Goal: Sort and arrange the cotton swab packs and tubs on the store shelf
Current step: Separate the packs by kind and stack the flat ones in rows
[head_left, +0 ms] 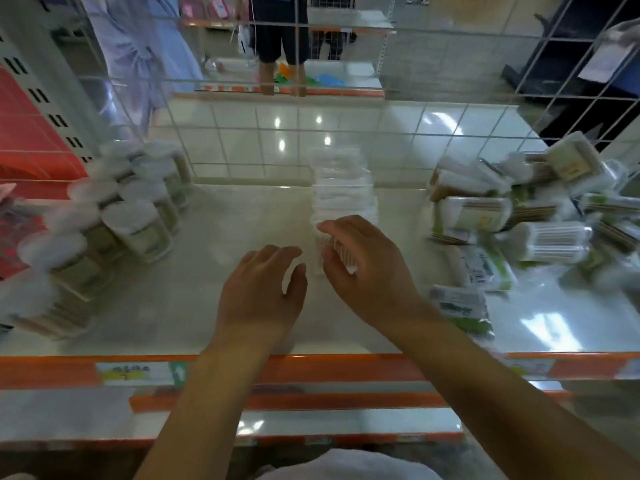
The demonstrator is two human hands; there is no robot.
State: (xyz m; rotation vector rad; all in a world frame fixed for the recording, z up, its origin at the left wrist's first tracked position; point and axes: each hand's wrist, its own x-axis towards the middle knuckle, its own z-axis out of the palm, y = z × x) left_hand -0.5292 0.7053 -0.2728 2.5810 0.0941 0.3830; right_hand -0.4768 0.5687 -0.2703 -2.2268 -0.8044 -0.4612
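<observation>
Clear plastic row (341,188): packs lined front to back mid-shelf; we read it as the sorted line.
Right hand (363,268): fingers curled round the nearest clear pack (337,252), seating it at the row's front end.
Left hand (263,289): relaxed, fingers loosely spread, holding nothing, just beside the pack.
Tubs (114,216): grouped upright at left.
Loose packs (519,216): heaped at right, unsorted, we judge.
Shelf (207,306): pale, orange-edged.

Centre frame: the right hand (363,261) is gripping a clear swab tub (334,252) at the near end of a central row (341,188); the left hand (263,289) is hovering beside it with fingers relaxed. Tubs (114,216) are lining the shelf (207,306) at left; packs (519,216) are lying heaped at right.
</observation>
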